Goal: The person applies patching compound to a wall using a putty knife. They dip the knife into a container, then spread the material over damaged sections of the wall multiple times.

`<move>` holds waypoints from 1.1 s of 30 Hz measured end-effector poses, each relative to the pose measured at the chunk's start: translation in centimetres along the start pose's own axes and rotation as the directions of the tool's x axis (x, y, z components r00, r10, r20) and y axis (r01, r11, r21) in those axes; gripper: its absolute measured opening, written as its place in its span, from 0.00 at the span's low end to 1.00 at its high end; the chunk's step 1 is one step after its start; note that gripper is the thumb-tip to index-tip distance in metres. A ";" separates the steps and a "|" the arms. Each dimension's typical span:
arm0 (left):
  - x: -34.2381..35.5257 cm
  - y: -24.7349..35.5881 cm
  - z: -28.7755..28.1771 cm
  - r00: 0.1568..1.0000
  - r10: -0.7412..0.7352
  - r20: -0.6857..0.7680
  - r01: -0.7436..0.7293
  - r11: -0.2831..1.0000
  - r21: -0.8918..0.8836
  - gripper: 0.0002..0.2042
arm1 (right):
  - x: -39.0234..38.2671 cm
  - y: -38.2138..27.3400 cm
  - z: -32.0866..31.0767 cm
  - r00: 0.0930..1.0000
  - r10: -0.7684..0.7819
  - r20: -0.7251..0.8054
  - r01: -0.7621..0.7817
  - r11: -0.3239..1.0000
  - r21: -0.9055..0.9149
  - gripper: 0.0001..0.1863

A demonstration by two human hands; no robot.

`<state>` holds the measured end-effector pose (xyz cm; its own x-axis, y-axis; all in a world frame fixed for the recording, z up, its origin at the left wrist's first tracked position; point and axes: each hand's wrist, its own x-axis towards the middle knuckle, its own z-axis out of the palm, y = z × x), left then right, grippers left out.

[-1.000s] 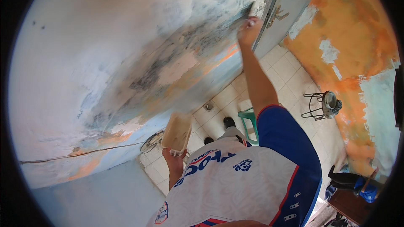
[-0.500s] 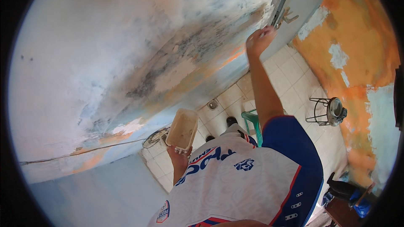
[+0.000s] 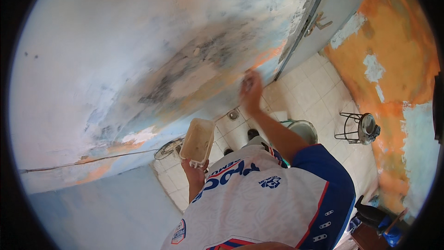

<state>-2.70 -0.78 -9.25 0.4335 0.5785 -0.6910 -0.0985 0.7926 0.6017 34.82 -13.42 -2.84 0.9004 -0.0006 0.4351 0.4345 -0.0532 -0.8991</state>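
Note:
My left hand [image 3: 194, 171] grips a cream rectangular plastic tub [image 3: 196, 141] by its near end; the tub's inside is smeared with pale material. My right hand [image 3: 251, 90] is raised beside the patchy wall [image 3: 138, 55], which has white, grey and orange smears. Its fingers are curled round something small, blurred and hidden by the hand; I cannot tell whether it touches the wall.
A grey door [image 3: 319, 28] with a handle stands right of the wall. On the tiled floor [image 3: 314, 83] are a pale bucket [image 3: 303, 132] and a wire stool [image 3: 358, 127] holding a container. An orange wall [image 3: 388, 65] is right; dark and blue items [image 3: 388, 231] lie lower right.
My right hand has come down and leftward from the edge by the door, uncovering more of the bucket. My left hand still holds the tub in much the same place.

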 end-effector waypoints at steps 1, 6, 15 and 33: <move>-1.0 0.2 1.1 1.000 0.019 -0.002 -0.019 0.999 0.033 0.30 | 3.7 1.1 -1.7 0.987 0.070 -0.141 -0.073 0.997 -0.013 0.10; -1.6 0.4 0.6 1.000 -0.015 -0.016 0.015 0.999 0.041 0.28 | 21.0 4.2 -9.8 0.785 -0.194 -0.588 0.133 0.980 -0.147 0.05; -2.5 2.2 2.9 0.991 -0.012 0.136 -0.005 0.993 0.121 0.36 | -4.1 -6.5 6.3 0.961 -0.204 0.188 0.144 0.945 0.294 0.13; -3.0 2.8 -0.8 0.995 0.032 -0.095 -0.027 0.998 0.047 0.28 | 2.4 -3.3 6.2 0.925 -0.375 -0.054 0.363 0.918 -0.160 0.18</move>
<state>-4.94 -0.10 -5.81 0.3433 0.6190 -0.7064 -0.0677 0.7664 0.6387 35.67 -7.05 0.89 0.6688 -0.0347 0.7426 0.7217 -0.2091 -0.6598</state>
